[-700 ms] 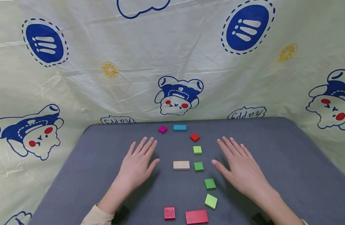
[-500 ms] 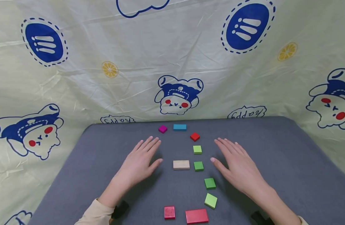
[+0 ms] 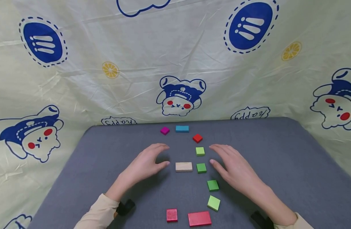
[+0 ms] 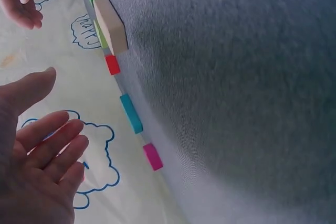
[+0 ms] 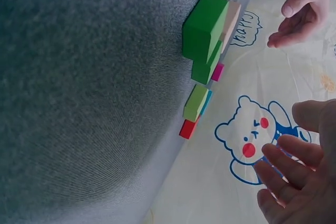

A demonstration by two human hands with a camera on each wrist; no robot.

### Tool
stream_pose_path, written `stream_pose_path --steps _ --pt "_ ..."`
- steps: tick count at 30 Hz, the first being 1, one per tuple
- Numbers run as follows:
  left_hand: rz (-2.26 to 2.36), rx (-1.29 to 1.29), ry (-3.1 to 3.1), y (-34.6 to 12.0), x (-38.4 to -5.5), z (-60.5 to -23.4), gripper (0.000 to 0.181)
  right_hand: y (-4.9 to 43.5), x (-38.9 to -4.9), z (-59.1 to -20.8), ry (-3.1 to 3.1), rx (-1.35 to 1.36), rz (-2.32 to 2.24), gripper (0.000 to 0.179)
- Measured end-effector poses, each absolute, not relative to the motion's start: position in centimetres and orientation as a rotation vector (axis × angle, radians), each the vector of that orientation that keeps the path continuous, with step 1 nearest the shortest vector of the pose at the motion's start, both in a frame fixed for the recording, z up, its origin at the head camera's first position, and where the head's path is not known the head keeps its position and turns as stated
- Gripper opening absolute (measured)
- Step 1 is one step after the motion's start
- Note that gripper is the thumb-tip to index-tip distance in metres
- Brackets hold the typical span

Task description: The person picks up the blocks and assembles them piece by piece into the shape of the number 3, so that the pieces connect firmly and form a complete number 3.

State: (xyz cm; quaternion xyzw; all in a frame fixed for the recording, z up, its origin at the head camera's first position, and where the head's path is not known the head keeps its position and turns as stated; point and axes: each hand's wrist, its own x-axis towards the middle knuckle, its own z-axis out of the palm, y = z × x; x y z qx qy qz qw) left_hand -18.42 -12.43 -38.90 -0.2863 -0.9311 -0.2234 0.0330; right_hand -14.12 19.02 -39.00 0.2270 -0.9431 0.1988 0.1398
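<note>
Above the grey table, my left hand (image 3: 145, 163) hovers left of a plain wooden block (image 3: 183, 167), its fingers slightly bent and holding nothing. On the other side, my right hand (image 3: 235, 167) is held up with relaxed fingers, near a light green block (image 3: 200, 151) and a green block (image 3: 201, 168). Both palms face inward and touch no block. In the left wrist view the left hand (image 4: 47, 156) has nothing between thumb and fingers. The right wrist view likewise has the right hand (image 5: 296, 171) holding nothing.
At the far edge lie a magenta block (image 3: 165, 130), a blue block (image 3: 182, 128) and a red block (image 3: 197, 138). Nearer are another green block (image 3: 213, 185), a tilted light green block (image 3: 214, 203), a small pink-red block (image 3: 171, 215) and a larger one (image 3: 199, 218). A printed cloth (image 3: 129, 95) hangs behind.
Both hands have moved inward toward each other, and their fingers have gone from spread and straight to closer together and slightly bent. The blocks have kept their places on the table.
</note>
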Motion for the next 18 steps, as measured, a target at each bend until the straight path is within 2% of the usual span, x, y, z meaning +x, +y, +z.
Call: stream_pose_path --steps 18 --pt "-1.005 -1.008 -2.981 -10.4 -20.3 -39.9 0.043 18.7 -16.5 -40.3 -2.824 0.789 0.78 0.04"
